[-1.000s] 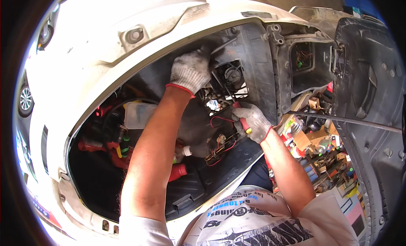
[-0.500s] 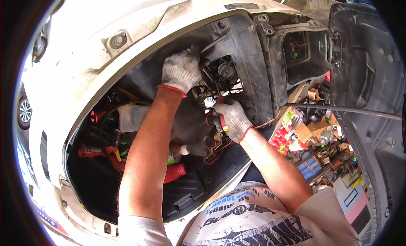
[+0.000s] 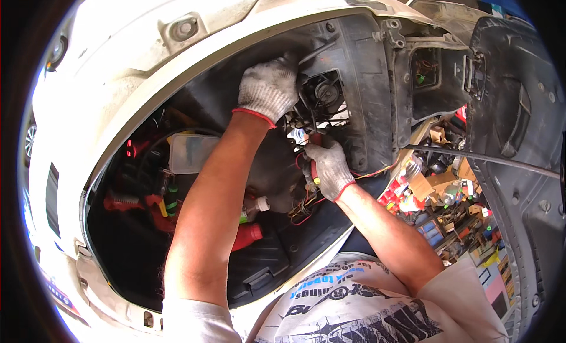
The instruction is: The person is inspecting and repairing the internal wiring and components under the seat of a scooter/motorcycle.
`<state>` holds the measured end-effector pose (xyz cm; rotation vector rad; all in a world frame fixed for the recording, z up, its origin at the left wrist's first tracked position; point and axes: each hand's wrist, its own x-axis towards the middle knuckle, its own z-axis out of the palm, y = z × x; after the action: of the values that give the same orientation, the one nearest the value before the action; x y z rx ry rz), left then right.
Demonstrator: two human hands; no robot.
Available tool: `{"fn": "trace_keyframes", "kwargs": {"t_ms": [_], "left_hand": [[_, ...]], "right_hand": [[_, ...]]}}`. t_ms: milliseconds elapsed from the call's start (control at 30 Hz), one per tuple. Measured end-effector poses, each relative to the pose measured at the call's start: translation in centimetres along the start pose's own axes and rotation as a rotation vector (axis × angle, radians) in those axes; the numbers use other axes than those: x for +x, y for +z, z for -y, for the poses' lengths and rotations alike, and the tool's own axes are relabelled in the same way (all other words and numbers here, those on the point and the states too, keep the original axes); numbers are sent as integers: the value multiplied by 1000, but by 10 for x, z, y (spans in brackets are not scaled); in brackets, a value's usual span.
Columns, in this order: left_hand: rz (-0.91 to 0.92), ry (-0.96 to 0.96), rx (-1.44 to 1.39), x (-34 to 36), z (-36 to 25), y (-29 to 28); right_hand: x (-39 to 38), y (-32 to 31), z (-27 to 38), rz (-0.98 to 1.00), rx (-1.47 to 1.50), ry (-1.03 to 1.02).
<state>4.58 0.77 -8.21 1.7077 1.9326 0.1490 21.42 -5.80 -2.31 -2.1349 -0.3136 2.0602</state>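
Observation:
Both hands wear whitish knitted gloves with red cuffs and reach into the dark, black-lined front compartment of a white vehicle. My left hand is curled closed against the dark lining, left of a square opening; its fingertips and whatever they hold are hidden. Just below that opening, my right hand is wrapped round a tool with a red-and-yellow handle. The tool's kind and working end cannot be made out. Loose coloured wires hang beside and below my right hand.
A clear plastic box, a white-capped bottle and a red bottle-like item lie in the compartment. At right, the raised black-lined lid and a prop rod stand near a cluttered heap.
The whole view has shifted, so the compartment and both hands appear slightly further right. Both hands keep nearly the same places and grips within the compartment.

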Motion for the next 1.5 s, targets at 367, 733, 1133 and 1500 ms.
{"fn": "trace_keyframes", "kwargs": {"t_ms": [367,733,1133,1500], "left_hand": [[9,-15,7,-2,1,8],[25,-17,-41,-3,-2,1],[22,-27,-10,-1,-4,-5],[-52,11,-49,-3,1,7]], "right_hand": [[-5,4,-7,-56,-74,3],[0,-15,6,72,-65,46],[15,-22,26,96,-145,332],[5,0,-1,-99,-198,150]]}}
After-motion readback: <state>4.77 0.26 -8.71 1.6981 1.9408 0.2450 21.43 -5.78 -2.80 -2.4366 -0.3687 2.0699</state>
